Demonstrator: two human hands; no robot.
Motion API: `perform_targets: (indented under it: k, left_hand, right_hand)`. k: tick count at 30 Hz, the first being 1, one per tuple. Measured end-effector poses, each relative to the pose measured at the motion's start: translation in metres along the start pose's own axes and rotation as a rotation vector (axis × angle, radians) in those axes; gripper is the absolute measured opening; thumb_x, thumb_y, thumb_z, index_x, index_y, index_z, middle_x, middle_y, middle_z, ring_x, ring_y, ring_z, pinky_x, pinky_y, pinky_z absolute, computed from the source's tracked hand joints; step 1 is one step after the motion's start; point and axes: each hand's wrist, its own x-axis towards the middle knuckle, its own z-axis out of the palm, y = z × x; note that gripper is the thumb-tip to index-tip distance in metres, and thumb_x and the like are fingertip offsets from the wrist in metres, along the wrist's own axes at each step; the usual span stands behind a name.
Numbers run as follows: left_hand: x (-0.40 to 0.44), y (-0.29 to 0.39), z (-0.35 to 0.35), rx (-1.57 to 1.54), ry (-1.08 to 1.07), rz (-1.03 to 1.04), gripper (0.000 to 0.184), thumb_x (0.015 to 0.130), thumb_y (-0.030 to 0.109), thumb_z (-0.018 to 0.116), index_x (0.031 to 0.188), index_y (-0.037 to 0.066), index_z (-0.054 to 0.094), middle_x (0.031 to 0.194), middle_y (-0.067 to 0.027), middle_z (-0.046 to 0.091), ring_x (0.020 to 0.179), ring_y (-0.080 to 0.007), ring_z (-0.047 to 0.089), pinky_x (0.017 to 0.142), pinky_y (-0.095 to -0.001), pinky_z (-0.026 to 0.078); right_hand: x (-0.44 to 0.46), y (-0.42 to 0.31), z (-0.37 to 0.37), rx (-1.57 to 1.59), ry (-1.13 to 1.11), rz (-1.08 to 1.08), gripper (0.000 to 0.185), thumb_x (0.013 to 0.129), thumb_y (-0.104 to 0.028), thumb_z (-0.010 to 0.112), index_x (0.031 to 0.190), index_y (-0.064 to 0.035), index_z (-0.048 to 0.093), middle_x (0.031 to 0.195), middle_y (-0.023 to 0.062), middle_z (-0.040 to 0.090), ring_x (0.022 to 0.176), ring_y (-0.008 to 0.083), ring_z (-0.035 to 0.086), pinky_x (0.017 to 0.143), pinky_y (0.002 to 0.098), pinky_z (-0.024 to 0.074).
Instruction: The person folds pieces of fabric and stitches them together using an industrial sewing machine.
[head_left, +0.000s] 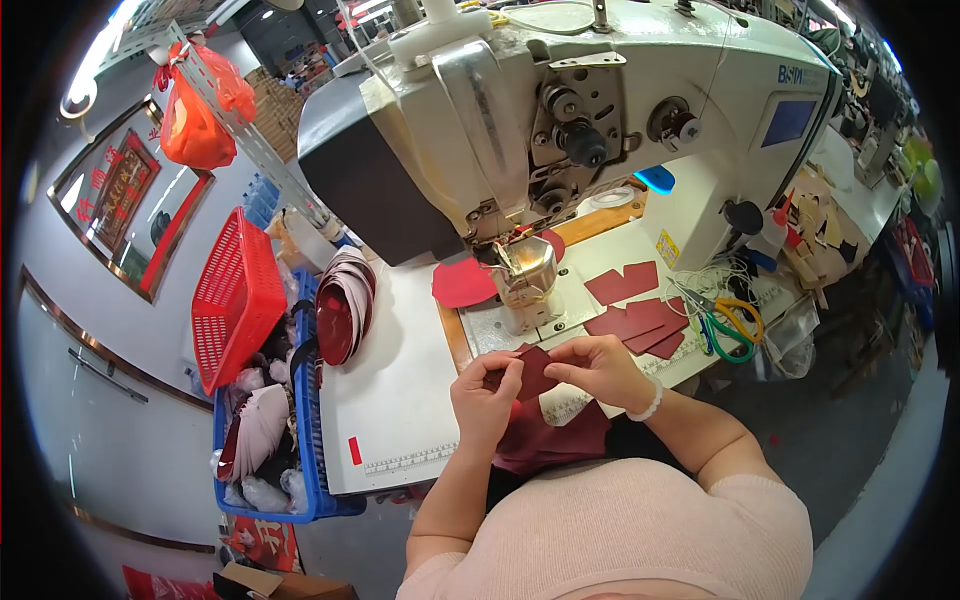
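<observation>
Between my two hands, in front of the sewing machine (560, 110), is a small dark red leather piece (534, 374). My left hand (486, 390) pinches its left side, and my right hand (603, 372) grips its right edge with thumb and fingers. More dark red pieces (552, 440) lie below my hands, over my lap. Right of the needle area, several cut red pieces (645, 322) are spread on the white table (400, 400). A brighter red rounded piece (465, 283) lies left of the presser foot.
Scissors (735, 328) with yellow and green handles lie at the table's right edge beside tangled white cord. On the left are stacked curved red pieces (343, 310), a red basket (238, 300) and a filled blue crate (318, 440). A ruler strip (410, 459) runs along the front edge.
</observation>
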Motion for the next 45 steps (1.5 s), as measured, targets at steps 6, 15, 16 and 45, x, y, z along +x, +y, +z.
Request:
perform_targets:
  k: [6,15,16,45]
  left_hand:
    - [0.001,0.001,0.009,-0.236,0.034,-0.084,0.016,0.084,0.0,0.068,0.099,0.0,0.063,0.09,-0.0047,0.065,0.079,-0.0092,0.06,0.071,-0.0224,0.05]
    - [0.073,0.024,0.0,-0.124,-0.217,-0.204,0.023,0.085,0.018,0.068,0.098,-0.001,0.063,0.089,-0.0072,0.066,0.073,-0.0129,0.062,0.065,-0.0261,0.05]
    - [0.088,0.024,-0.002,-0.143,-0.256,-0.22,0.023,0.085,0.018,0.067,0.098,0.0,0.064,0.089,-0.0073,0.066,0.07,-0.0127,0.061,0.062,-0.026,0.05]
    - [0.123,0.022,0.005,-0.25,-0.223,-0.295,0.015,0.086,0.016,0.06,0.091,0.002,0.063,0.073,-0.0041,0.062,0.054,-0.0096,0.051,0.045,-0.0246,0.039]
  right_hand:
    - [0.003,0.003,0.005,0.213,0.011,0.051,0.015,0.085,-0.008,0.07,0.095,0.0032,0.066,0.084,0.0038,0.068,0.076,0.0071,0.064,0.066,0.0209,0.0527]
    - [0.007,0.007,-0.004,-0.03,0.101,-0.17,0.029,0.081,-0.003,0.071,0.109,0.0005,0.065,0.096,0.0074,0.068,0.084,0.0107,0.065,0.074,0.0234,0.0523]
    - [0.003,0.015,-0.01,-0.144,0.153,-0.234,0.029,0.08,-0.004,0.072,0.108,-0.0002,0.065,0.095,0.008,0.068,0.083,0.012,0.066,0.073,0.0242,0.0521]
    - [-0.03,0.057,-0.041,-0.737,0.247,-0.389,0.013,0.076,-0.008,0.071,0.086,-0.0021,0.065,0.08,0.0102,0.065,0.074,0.0275,0.061,0.067,0.0359,0.0485]
